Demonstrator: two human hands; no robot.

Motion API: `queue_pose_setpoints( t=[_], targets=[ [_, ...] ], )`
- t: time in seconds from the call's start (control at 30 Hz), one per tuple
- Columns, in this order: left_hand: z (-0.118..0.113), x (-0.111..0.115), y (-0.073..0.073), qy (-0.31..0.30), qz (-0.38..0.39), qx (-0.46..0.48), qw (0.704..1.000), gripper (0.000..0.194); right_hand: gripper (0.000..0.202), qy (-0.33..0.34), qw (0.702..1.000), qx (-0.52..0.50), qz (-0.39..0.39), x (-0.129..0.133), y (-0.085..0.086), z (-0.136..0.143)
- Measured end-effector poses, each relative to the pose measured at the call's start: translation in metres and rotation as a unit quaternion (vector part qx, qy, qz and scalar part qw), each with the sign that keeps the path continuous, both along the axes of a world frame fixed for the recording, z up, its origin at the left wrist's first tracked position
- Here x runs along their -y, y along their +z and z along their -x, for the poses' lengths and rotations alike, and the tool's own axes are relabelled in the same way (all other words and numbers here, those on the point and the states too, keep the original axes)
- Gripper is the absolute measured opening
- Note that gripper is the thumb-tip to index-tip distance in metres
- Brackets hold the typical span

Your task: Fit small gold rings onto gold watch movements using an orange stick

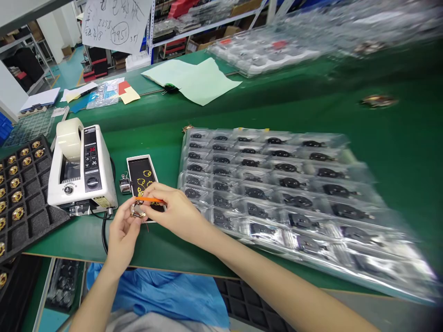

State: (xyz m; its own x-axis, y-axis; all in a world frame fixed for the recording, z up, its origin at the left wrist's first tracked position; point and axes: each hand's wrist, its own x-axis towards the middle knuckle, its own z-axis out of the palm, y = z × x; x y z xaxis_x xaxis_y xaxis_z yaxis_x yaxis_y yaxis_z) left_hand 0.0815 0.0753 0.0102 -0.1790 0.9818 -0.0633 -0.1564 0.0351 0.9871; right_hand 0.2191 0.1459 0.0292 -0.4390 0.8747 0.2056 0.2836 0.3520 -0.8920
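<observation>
Left hand (121, 233): grip clamped on a ring-shaped metallic part (140, 214)
Ring-shaped metallic part: between both hands, above the green surface (155, 246)
Right hand (177, 213): grip clamped on an orange stick (151, 199), its end at the part
Box (137, 167): just beyond the hands, yellow rings (146, 173) inside
Tape dispenser (87, 171): left of the box, on the surface

Right hand (176, 211) partly hides ring (138, 213) and box (140, 166). Foam tray (36, 196) is cut off at left. Counter (124, 186) digits are illegibly small. Disc (379, 101) is blurred.
</observation>
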Motion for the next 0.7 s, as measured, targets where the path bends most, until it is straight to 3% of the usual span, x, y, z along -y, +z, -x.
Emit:
queue_pose_setpoints(
  t=[0.4, 0.53, 0.7],
  targets=[
    [-0.009, -0.006, -0.003, 0.059, -0.007, -0.011, 0.998, 0.031, 0.016, -0.008, 0.997, 0.047, -0.055, 0.003, -0.004, 0.002],
    [-0.009, -0.009, -0.002, 0.103, -0.007, -0.004, 0.995, 0.03, 0.013, -0.043, 0.993, 0.057, -0.099, 0.007, -0.005, 0.002],
    [-0.011, -0.01, 0.001, 0.118, -0.012, 0.0, 0.993, 0.032, 0.007, -0.011, 0.999, 0.032, -0.026, 0.005, -0.004, 0.002]
  ],
)
